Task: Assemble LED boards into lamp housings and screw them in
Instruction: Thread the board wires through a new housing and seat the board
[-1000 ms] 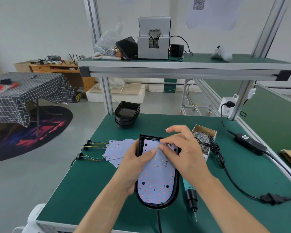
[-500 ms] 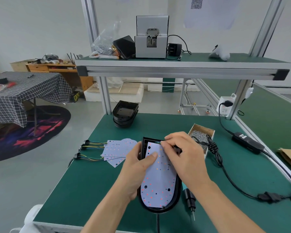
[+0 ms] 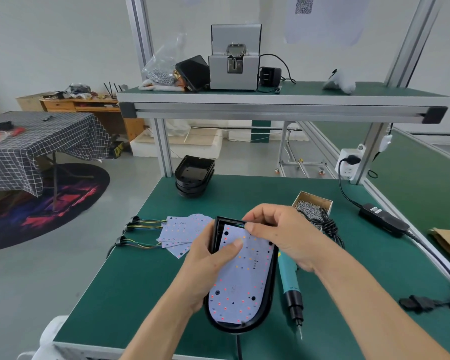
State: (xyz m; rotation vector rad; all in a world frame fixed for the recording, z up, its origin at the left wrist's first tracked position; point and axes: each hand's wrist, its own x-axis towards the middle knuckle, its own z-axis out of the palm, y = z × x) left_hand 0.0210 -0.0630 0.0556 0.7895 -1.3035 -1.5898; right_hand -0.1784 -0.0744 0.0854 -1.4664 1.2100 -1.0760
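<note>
A black lamp housing [image 3: 266, 302] lies on the green bench in front of me, with a white LED board [image 3: 244, 276] inside it. My left hand [image 3: 208, 263] grips the housing's left side, its thumb pressing on the board. My right hand [image 3: 283, 229] is at the housing's far end, fingers curled and pinching the wires there. Spare LED boards [image 3: 177, 229] with wire leads lie fanned out to the left. A teal electric screwdriver [image 3: 290, 284] lies just right of the housing. A cardboard box of screws [image 3: 312, 206] stands behind my right hand.
A stack of empty black housings [image 3: 194, 178] sits at the bench's far left. The screwdriver's black cable and power adapter [image 3: 382, 222] run along the right side. An overhead shelf [image 3: 270, 100] carries a screw feeder machine [image 3: 234, 61].
My right hand has drawn back from the board's middle to the housing's far end, now pinching at the wires. The left thumb stays on the board; the view shifted slightly.
</note>
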